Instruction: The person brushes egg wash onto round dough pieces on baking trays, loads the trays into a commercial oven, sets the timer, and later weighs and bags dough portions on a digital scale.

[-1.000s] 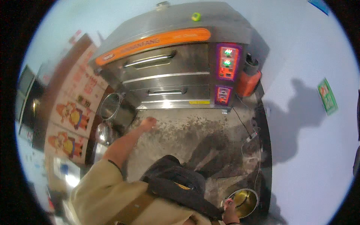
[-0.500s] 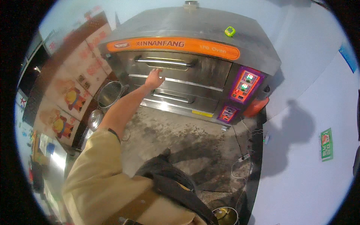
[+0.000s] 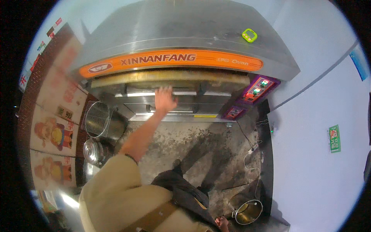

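My left hand [image 3: 165,99] reaches out to the upper door [image 3: 220,83] of a steel deck oven [image 3: 170,27]. Its fingers are curled over the door handle [image 3: 188,88], which is partly hidden behind them. The door is tipped down toward me, with its yellowed top edge showing under the orange front strip. Below it, the lower door [image 3: 210,109] is closed and has its own bar handle. At the bottom edge, only part of my right hand [image 3: 222,223] shows beside my dark apron, fingers curled. Whatever it may hold is hidden.
A green timer [image 3: 249,35] lies on the oven top; lit control panels [image 3: 257,91] flank the doors. Left stand a wire basket [image 3: 97,119] and a lidded metal pot [image 3: 92,150]. A round metal pot [image 3: 247,212] and white cable [image 3: 251,168] are on the floor at right.
The upper oven door has swung down from closed, with my left hand now on its handle. My view has come closer to the oven. My right hand has come into view.
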Tool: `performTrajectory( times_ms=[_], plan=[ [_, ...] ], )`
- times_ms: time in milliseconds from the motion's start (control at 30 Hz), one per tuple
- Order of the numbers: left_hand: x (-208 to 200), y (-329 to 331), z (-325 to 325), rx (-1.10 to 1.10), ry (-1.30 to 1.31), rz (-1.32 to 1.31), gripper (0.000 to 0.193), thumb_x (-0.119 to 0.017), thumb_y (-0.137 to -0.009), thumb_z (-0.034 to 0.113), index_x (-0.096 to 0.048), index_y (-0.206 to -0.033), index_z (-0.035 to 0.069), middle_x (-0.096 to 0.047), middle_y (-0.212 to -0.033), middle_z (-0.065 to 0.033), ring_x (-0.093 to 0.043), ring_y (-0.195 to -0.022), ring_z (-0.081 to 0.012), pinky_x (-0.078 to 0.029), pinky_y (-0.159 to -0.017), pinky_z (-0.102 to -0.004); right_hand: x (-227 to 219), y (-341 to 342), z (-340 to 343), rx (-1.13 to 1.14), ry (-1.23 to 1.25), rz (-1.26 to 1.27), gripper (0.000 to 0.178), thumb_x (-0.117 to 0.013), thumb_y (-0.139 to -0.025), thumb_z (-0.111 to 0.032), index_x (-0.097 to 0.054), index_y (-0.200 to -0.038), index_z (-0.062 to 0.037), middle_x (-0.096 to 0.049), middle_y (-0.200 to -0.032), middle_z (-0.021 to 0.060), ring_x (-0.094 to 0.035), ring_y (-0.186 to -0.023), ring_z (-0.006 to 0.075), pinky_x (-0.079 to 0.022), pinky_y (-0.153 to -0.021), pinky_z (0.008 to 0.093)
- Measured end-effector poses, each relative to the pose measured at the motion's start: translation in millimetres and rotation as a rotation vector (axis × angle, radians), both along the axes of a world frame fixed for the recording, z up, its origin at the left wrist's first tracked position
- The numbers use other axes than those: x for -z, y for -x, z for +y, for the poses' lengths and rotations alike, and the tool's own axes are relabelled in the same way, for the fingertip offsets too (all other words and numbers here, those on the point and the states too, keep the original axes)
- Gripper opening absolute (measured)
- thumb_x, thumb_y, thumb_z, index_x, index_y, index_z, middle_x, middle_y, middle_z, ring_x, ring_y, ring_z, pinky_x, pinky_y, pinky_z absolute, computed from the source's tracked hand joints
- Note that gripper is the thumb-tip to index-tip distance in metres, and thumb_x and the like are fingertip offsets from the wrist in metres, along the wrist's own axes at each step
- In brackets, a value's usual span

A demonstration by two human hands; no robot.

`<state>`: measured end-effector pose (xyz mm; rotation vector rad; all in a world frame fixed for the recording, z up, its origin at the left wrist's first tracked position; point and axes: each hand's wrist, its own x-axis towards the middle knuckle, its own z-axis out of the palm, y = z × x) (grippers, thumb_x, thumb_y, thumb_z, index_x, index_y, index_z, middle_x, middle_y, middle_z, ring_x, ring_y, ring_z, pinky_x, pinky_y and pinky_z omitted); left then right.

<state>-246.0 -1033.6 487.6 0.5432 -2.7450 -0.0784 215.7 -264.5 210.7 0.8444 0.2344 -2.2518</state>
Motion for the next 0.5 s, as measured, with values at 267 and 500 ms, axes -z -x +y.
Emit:
performTrajectory(
  times_ms=[267,500],
  plan=[
    [99.8,-64.6,29.2,0.061,-0.145,-0.136,0.029,-0.067,-0.094,0.027,-0.070,-0.114,0.007,-0.068,-0.102,-0.0124,-0.062,-0.104,-0.0311,-0.042,-0.098,-0.0498,-1.0,87.4,-100.4,0.032,-0.492,-0.249,0.035,-0.046,-0.106,-0.039,-0.063,-0.095,-0.0102,-0.067,-0.098,0.0142,-0.058,-0.071,0.0235,-0.048,-0.058,0.0398],
    [121.3,-72.9,30.4,0.093,-0.214,-0.044,0.037,-0.071,-0.086,0.023,-0.069,-0.119,0.007,-0.069,-0.103,-0.0124,-0.062,-0.107,-0.0322,-0.044,-0.094,-0.0488,-135.4,239.8,-255.9,-0.943,-1.805,0.872,0.032,-0.058,-0.098,-0.017,-0.067,-0.125,-0.0017,-0.069,-0.115,0.0191,-0.065,-0.105,0.0403,-0.050,-0.095,0.0530]
  ],
)
